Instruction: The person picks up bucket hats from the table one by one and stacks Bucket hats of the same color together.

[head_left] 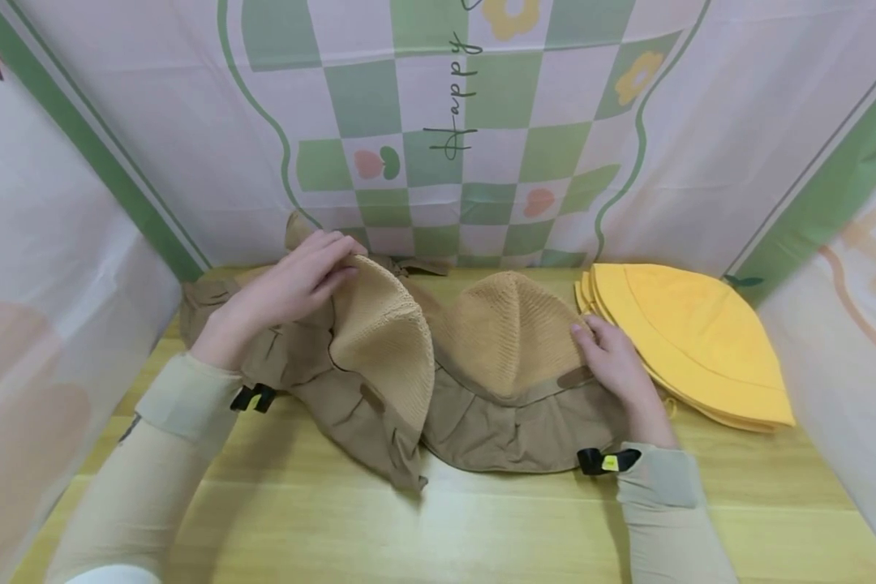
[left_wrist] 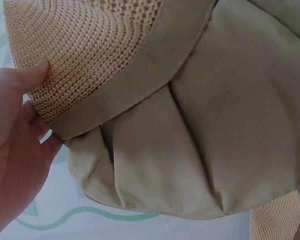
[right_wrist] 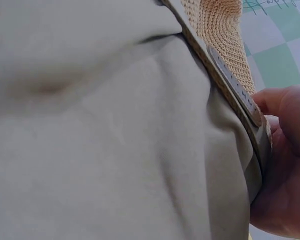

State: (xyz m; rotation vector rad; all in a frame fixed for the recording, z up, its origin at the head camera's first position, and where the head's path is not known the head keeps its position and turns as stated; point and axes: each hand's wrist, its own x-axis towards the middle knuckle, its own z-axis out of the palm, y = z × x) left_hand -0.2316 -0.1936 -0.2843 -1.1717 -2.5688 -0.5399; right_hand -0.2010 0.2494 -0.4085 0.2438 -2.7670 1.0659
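In the head view my left hand (head_left: 299, 276) grips a sun hat (head_left: 387, 337) with a straw crown and a ruffled khaki brim. That hat is tilted, its brim hanging toward the front. The left wrist view shows the thumb (left_wrist: 32, 75) on the straw weave and the other fingers behind the crown's edge. A second hat (head_left: 507, 341) of the same kind lies to the right, folded flat with its brim toward me. My right hand (head_left: 616, 361) pinches its right edge, beside a small brown tab (right_wrist: 235, 85) on the brim band.
Several yellow hats (head_left: 701, 341) lie stacked at the right, close by my right hand. More khaki hat fabric (head_left: 208, 304) is bunched under and behind my left forearm. Printed cloth (head_left: 438, 162) walls the wooden table (head_left: 474, 527) at the back and both sides.
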